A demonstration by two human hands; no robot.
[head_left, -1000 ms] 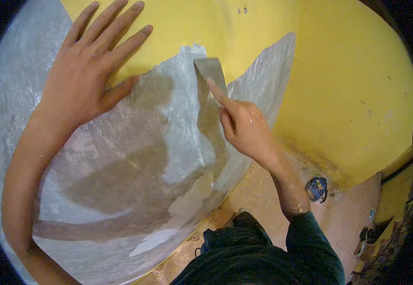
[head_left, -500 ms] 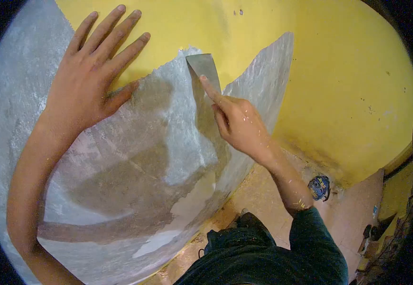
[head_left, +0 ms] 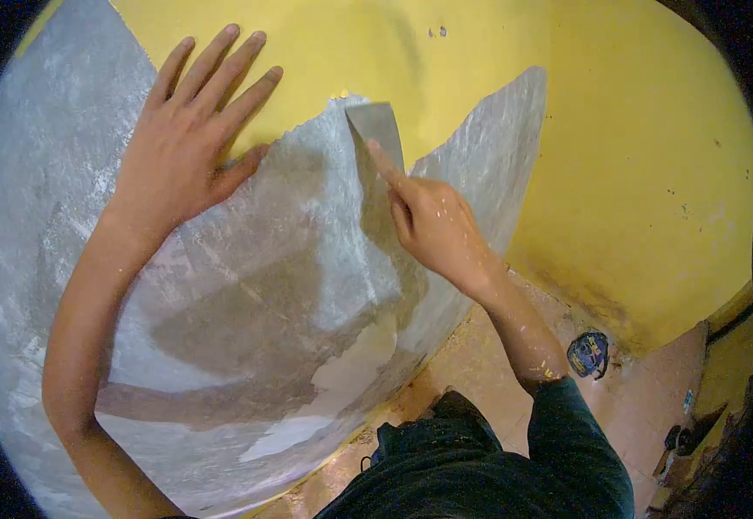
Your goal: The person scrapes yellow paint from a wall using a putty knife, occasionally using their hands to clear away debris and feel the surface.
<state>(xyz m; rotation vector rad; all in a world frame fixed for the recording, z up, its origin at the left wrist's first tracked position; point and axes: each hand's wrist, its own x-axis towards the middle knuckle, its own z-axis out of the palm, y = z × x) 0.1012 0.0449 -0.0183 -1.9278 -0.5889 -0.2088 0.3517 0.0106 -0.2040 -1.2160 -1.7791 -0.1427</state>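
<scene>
Yellow paint [head_left: 324,52] covers the upper wall, and below its ragged edge lies bare grey plaster [head_left: 229,285]. My right hand [head_left: 437,225] grips a scraper [head_left: 378,125], with the index finger stretched along its metal blade. The blade's end lies against the wall where the paint meets the plaster; its handle is hidden in my fist. Flakes of paint stick to my right forearm. Spread flat on the wall, my left hand [head_left: 182,147] has its fingertips on the yellow paint and its palm over the plaster. It holds nothing.
To the right, a second yellow wall [head_left: 644,190] meets this one at a corner. On the floor [head_left: 627,415] near its foot sits a dark blue bundle or bag [head_left: 587,355]. Dark items lie at the far right edge. A pale patch [head_left: 285,437] shows low on the plaster.
The view has shifted slightly, so the wall and my left hand appear further right and lower. The scraper blade stays at the paint edge, and both hands keep their poses.
</scene>
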